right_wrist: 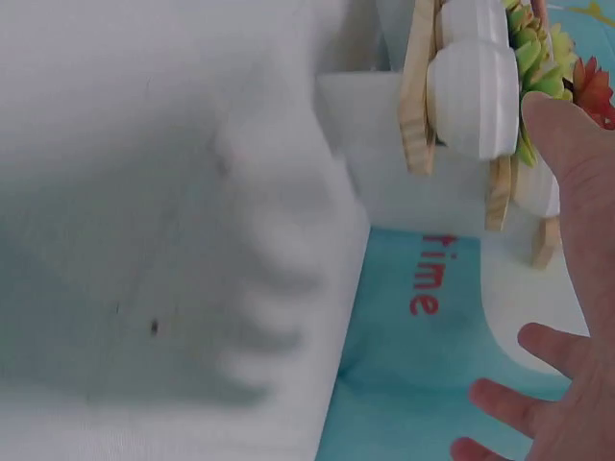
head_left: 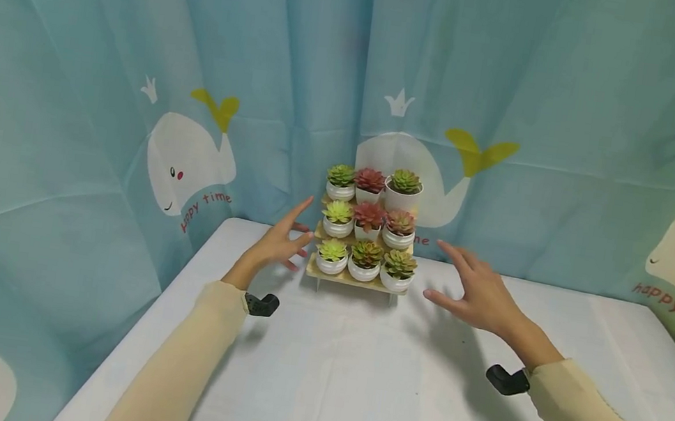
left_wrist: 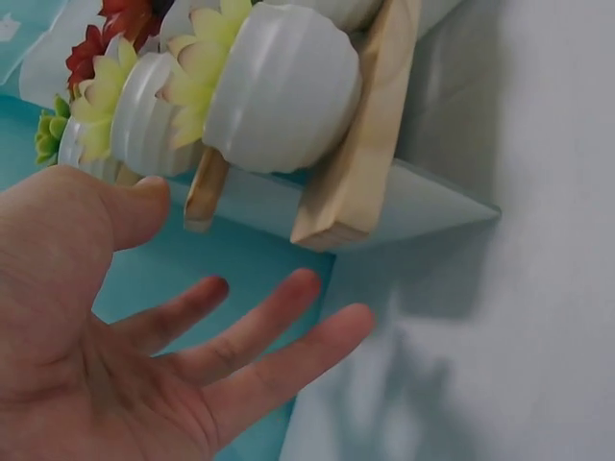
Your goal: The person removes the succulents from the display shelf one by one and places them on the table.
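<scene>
A tiered wooden stand (head_left: 360,282) at the back of the table bears several small succulents in white pots, in three rows. The bottom row has a yellow-green succulent (head_left: 332,251), a reddish-green one (head_left: 366,253) and a green one (head_left: 400,264). Just left of the stand is my left hand (head_left: 278,242), fingers spread and holding nothing. In the left wrist view its thumb overlaps the pots beside a wooden shelf end (left_wrist: 346,206). My right hand (head_left: 481,295) hovers to the right of the stand, fingers spread, nothing in it. A white pot (right_wrist: 473,101) shows near its thumb.
The stand is on a white-covered table (head_left: 342,379). Behind it hangs a blue curtain (head_left: 305,59) printed with whales, which also runs along the left side. Each wrist wears a dark camera mount, such as the right mount (head_left: 508,380).
</scene>
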A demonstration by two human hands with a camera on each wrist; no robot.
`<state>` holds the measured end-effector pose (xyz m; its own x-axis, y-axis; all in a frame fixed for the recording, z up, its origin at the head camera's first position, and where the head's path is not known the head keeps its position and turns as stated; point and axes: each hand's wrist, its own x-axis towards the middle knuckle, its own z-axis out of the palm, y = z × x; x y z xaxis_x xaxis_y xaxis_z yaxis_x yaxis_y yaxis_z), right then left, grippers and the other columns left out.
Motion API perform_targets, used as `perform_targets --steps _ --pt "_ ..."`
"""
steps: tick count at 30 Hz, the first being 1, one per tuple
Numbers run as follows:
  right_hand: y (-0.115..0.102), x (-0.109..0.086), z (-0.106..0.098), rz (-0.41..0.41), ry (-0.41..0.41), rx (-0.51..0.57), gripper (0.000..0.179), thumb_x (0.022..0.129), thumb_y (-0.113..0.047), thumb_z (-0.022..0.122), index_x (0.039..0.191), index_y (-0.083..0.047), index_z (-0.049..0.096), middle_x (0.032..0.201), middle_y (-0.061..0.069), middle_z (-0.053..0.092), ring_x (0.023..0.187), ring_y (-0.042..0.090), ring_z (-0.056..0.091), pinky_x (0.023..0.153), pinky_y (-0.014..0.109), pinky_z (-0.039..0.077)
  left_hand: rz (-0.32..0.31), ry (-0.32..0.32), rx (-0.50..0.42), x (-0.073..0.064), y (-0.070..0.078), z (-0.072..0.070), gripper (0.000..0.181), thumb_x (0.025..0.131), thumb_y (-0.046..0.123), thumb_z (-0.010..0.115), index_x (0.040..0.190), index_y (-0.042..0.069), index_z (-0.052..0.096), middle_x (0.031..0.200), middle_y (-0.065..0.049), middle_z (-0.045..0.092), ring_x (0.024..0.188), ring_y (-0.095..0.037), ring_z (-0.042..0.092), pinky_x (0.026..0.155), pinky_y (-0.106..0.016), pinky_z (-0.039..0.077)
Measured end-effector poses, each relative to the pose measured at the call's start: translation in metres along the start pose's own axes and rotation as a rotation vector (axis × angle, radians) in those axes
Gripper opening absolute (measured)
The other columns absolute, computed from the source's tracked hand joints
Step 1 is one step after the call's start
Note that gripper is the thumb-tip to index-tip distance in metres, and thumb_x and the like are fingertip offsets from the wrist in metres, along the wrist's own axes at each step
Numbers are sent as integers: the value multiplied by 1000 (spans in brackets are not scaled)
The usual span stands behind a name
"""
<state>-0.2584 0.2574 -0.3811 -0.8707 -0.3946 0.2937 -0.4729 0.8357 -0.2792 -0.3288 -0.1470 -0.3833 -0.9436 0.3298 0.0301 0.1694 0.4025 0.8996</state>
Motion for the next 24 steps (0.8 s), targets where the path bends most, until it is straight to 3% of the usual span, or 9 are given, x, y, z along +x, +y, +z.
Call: perform_targets --steps 7,12,24 --pt "-9 8 17 -27 -4 227 91 93 -45 76 164 -17 26 159 19 40 133 46 50 100 69 46 -41 -45 -91 3 4 4 80 109 19 54 164 47 4 154 -30 34 106 -51 67 70 -61 61" --pt "-15 13 27 -15 11 344 90 92 -36 80 163 -17 28 149 21 52 123 45 59 96 64 51 -33 -81 -107 8 7 5 80 109 21 54 164 47 3 155 -31 31 111 -50 64 72 -63 60" --pt "-22 22 35 91 -8 502 84 90 -33 83 158 -23 33 138 21 61 114 43 63 87 57 54 -63 -107 -113 19 7 3 76 110 18 52 163 50 7 141 -25 53 107 -38 66 72 -63 60"
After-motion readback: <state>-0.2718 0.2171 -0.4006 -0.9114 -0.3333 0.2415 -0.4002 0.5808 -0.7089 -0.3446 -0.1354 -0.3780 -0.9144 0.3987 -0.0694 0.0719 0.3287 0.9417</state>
